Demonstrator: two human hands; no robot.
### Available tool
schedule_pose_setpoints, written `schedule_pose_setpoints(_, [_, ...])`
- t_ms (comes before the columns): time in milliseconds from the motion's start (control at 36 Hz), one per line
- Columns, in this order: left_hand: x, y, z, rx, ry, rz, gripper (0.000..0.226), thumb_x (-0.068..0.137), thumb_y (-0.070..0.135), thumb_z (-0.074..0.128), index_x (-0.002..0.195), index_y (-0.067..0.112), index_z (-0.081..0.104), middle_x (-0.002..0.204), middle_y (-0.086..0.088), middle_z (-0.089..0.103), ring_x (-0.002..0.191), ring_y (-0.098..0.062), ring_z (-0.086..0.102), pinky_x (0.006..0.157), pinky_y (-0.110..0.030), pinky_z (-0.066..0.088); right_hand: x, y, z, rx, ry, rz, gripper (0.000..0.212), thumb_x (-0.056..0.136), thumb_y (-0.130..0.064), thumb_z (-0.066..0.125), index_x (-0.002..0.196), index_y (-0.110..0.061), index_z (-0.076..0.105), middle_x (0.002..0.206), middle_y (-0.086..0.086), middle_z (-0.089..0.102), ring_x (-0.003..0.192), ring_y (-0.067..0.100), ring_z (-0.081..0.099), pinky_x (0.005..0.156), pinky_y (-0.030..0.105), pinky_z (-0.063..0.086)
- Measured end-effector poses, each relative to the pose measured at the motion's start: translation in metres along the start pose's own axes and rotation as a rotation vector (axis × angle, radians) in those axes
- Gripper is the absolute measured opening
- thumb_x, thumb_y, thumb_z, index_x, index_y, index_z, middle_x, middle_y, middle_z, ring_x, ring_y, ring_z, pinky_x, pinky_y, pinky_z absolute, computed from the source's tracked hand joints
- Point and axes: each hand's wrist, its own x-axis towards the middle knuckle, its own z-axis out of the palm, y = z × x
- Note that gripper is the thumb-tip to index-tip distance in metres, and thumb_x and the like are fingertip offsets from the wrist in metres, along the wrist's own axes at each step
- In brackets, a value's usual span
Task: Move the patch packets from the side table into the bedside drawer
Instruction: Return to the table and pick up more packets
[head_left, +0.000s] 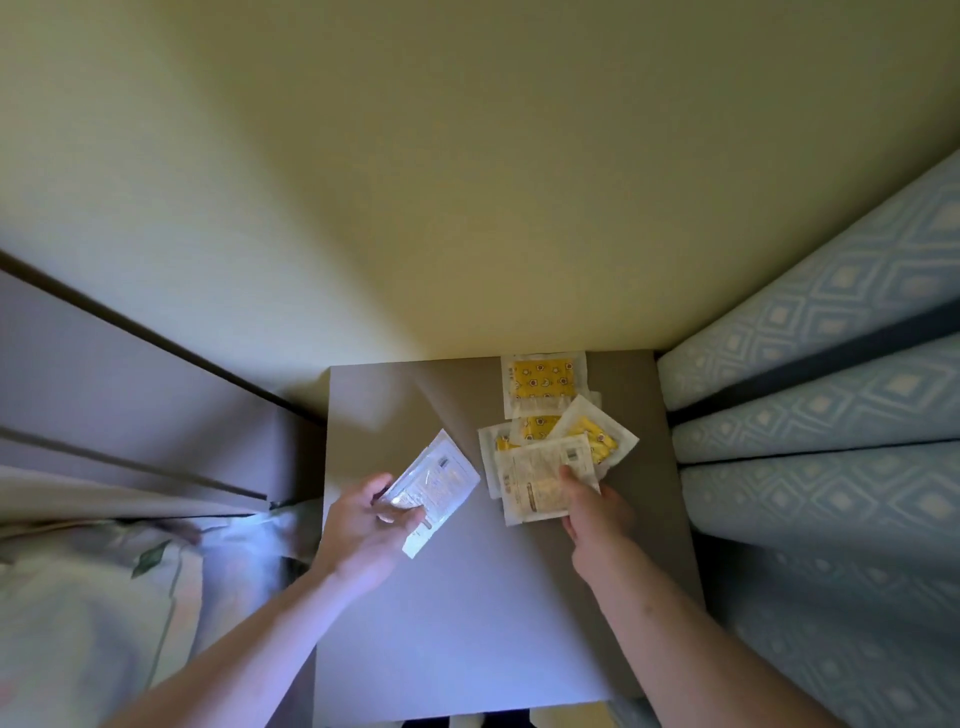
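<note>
Several patch packets lie on the grey side table (467, 613). My left hand (363, 525) holds one white packet (436, 483), printed side up, just above the table's left half. My right hand (597, 512) grips the near corner of another white printed packet (540, 478), which lies on top of the pile. Under and behind it are yellow-patterned packets (592, 434), and one yellow packet (543, 382) lies flat at the table's far edge by the wall. No drawer is in view.
A cream wall rises behind the table. Blue diamond-patterned mattresses (831, 395) stack up along the right side. On the left are grey panels (130, 395) and a floral fabric (104, 597) low down.
</note>
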Motion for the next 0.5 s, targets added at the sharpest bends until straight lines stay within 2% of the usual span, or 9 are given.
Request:
schedule_pose_setpoints(56, [-0.001, -0.001, -0.002, -0.056, 0.011, -0.014, 0.026, 0.082, -0.001, 0.079, 0.077, 0.016, 0.061, 0.070, -0.006, 0.075, 0.058, -0.002, 0.060, 0.053, -0.010, 0.043, -0.001, 0.001, 0.003, 0.054, 0.022, 0.022, 0.016, 0.085, -0.026, 0.078, 0.094, -0.023, 0.065, 0.096, 0.000, 0.071, 0.083, 0.015, 0.068, 0.069, 0.029, 0.053])
schedule_pose_setpoints(167, [-0.003, 0.003, -0.005, -0.111, 0.029, -0.015, 0.026, 0.077, -0.003, 0.082, 0.076, 0.017, 0.065, 0.078, -0.014, 0.075, 0.063, -0.012, 0.064, 0.056, -0.015, 0.047, -0.006, 0.005, 0.002, 0.118, 0.045, 0.059, 0.026, 0.088, -0.024, 0.076, 0.108, -0.019, 0.061, 0.101, 0.002, 0.070, 0.087, 0.018, 0.068, 0.075, 0.032, 0.053])
schedule_pose_setpoints(222, [-0.004, 0.007, -0.004, -0.165, 0.061, -0.048, 0.031, 0.077, -0.003, 0.082, 0.076, 0.019, 0.061, 0.076, -0.012, 0.075, 0.058, -0.006, 0.065, 0.056, -0.010, 0.046, -0.009, 0.007, 0.002, 0.152, 0.051, 0.062, 0.025, 0.089, -0.022, 0.075, 0.109, -0.019, 0.060, 0.102, 0.003, 0.071, 0.087, 0.019, 0.069, 0.071, 0.030, 0.053])
schedule_pose_setpoints(278, [-0.003, 0.007, -0.004, -0.212, 0.101, -0.076, 0.038, 0.074, 0.000, 0.085, 0.069, 0.018, 0.052, 0.072, -0.009, 0.075, 0.052, -0.003, 0.062, 0.052, -0.011, 0.044, -0.013, 0.010, 0.003, 0.190, 0.049, 0.066, 0.027, 0.089, -0.022, 0.075, 0.111, -0.020, 0.060, 0.103, 0.004, 0.072, 0.088, 0.018, 0.070, 0.067, 0.028, 0.052])
schedule_pose_setpoints(333, [-0.003, 0.007, -0.004, -0.245, 0.118, -0.079, 0.030, 0.072, 0.004, 0.088, 0.066, 0.012, 0.060, 0.065, -0.001, 0.074, 0.050, -0.003, 0.060, 0.049, -0.011, 0.041, -0.017, 0.010, 0.007, 0.240, 0.035, 0.088, 0.031, 0.089, -0.022, 0.075, 0.116, -0.019, 0.060, 0.104, 0.004, 0.072, 0.086, 0.016, 0.070, 0.064, 0.026, 0.052])
schedule_pose_setpoints(389, [-0.005, 0.007, -0.005, -0.267, 0.119, -0.093, 0.015, 0.072, 0.009, 0.089, 0.074, 0.009, 0.074, 0.066, 0.002, 0.075, 0.057, -0.006, 0.063, 0.052, -0.012, 0.044, -0.019, 0.007, 0.014, 0.271, 0.019, 0.108, 0.031, 0.090, -0.022, 0.073, 0.118, -0.017, 0.061, 0.106, 0.005, 0.072, 0.084, 0.015, 0.070, 0.062, 0.024, 0.052])
schedule_pose_setpoints(500, [-0.011, 0.007, -0.009, -0.272, 0.146, -0.093, 0.017, 0.075, 0.019, 0.088, 0.077, 0.008, 0.075, 0.065, 0.010, 0.074, 0.058, 0.004, 0.065, 0.052, -0.007, 0.042, -0.018, 0.004, 0.027, 0.287, -0.030, 0.153, 0.020, 0.093, -0.026, 0.070, 0.111, -0.020, 0.065, 0.104, 0.002, 0.073, 0.082, 0.011, 0.068, 0.065, 0.022, 0.052])
